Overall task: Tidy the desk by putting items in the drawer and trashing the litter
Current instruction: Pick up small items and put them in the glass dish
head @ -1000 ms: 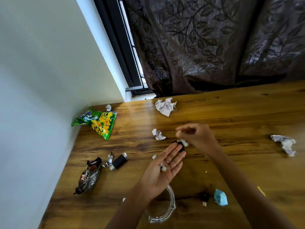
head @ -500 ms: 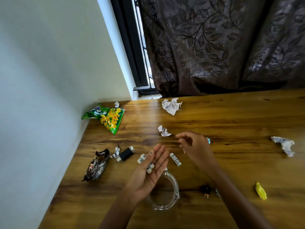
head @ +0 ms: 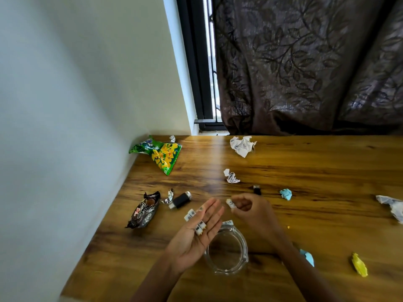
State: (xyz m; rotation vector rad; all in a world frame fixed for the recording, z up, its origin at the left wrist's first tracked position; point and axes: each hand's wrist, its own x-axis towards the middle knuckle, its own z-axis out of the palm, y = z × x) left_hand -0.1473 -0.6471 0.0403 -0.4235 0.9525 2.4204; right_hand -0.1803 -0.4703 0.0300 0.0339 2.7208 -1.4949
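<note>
While the left hand (head: 196, 234) lies palm up w/ fingers straight over the wooden counter (head: 316, 171), small white batteries (head: 199, 228) rest across its fingers, a couple more poking out at the far edge by the fingertips. Right hand (head: 253, 211) is just beside it, fingers curled, thumb & forefinger pinching one more white battery (head: 229, 203) near the left fingertips. Under/between both wrists sits a clear glass dish (head: 226, 253), upright on the counter; another white battery (head: 227, 222) shows at its far rim, partly hidden by the hands.

Litter is scattered round: green-yellow snack packet (head: 160, 153) in the far left corner by the wall, w/ a tiny foil scrap (head: 172, 138) beside its top edge. Brown choc wrapper (head: 144, 211) lies nearer, left of the hands; a foil bit (head: 168, 196) and a black lighter-like item w/ metal end (head: 181, 199) sit just right of it. Big crumpled white paper (head: 242, 146) is at the far edge near the curtain (head: 305, 62); smaller crumpled paper (head: 231, 176) is mid-counter. Small black plug-like thing (head: 257, 190) lies beyond the right hand, a pale blue paper ball (head: 286, 194) to its right. White crumpled plastic (head: 391, 204) at the right edge. Near side: blue scrap (head: 307, 257) by the right forearm, yellow scrap (head: 359, 265) further right. No drawer or bin in view.
</note>
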